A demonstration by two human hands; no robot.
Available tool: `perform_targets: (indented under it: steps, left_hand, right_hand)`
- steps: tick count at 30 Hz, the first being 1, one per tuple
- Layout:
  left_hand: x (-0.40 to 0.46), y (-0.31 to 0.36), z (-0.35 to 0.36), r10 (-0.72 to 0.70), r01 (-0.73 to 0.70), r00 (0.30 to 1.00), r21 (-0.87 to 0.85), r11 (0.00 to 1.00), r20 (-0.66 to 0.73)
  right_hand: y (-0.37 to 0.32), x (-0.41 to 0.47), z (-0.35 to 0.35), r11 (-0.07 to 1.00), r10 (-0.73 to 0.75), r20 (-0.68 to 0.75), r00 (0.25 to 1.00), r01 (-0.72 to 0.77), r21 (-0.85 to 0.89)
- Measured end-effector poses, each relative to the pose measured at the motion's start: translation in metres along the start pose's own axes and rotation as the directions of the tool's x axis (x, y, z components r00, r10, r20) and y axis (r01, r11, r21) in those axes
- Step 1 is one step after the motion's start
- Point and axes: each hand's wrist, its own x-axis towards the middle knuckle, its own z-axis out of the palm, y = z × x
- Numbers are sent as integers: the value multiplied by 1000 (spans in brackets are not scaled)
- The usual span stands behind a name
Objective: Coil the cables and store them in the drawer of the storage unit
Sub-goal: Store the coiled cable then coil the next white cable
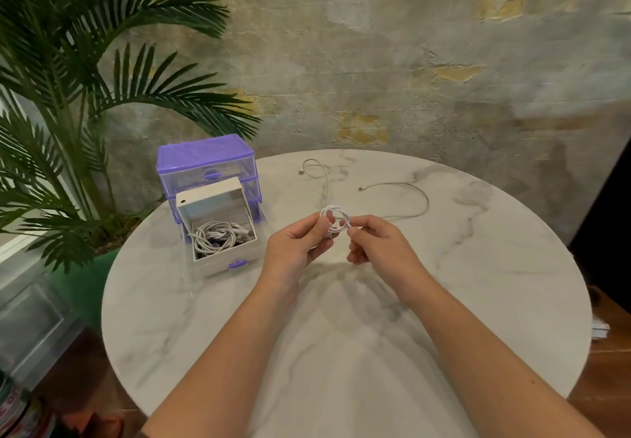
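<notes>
Cable (336, 220), thin and white, forms a small coil pinched by left hand (297, 246) and right hand (379, 246).

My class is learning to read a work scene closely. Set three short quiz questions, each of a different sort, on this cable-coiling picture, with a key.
1. True or false: the drawer pulled out of the storage unit already holds coiled cables.
2. Which hands grip the small coil? A left hand only; B right hand only; C both.
3. What does the uncoiled cable rest on?

Key: 1 true; 2 C; 3 the marble table.
</notes>
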Motion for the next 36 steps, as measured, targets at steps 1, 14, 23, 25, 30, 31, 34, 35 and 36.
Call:
perform_targets:
  steps: [1, 14, 23, 25, 30, 31, 34, 35, 36]
  left_hand:
    - [0, 0, 0, 0, 0, 1000, 4, 1000, 4]
    - [1, 0, 2, -18, 17, 1000, 172, 985, 7]
    - [-1, 1, -2, -19, -8, 997, 360, 933, 73]
    - [-2, 2, -2, -1, -18, 999, 360, 933, 53]
    - [0, 2, -4, 24, -25, 1000, 349, 937, 7]
    - [0, 3, -5, 32, -28, 999, 332, 943, -5]
    - [1, 5, -6, 66, -47, 996, 278, 959, -59]
    - [2, 7, -7, 73, -49, 994, 253, 966, -84]
    - [2, 8, -9, 75, -49, 991, 221, 974, -107]
  right_hand:
    - [1, 1, 0, 1000, -2, -12, 1000, 2, -20]
    - [4, 2, -7, 922, -307, -199, 930, 240, -302]
    - [10, 5, -14, 878, -310, -194, 931, 202, -434]
    - [11, 4, -12, 837, -329, -145, 933, 217, -502]
    - [10, 3, -11, 808, -379, -44, 924, 307, -503]
    - [10, 3, -12, 800, -393, -27, 919, 327, -504]
    - [11, 6, -13, 771, -405, 28, 914, 358, -527]
    - [12, 7, -13, 761, -399, 44, 916, 358, -542]
    - [13, 8, -14, 748, -389, 60, 919, 354, -561]
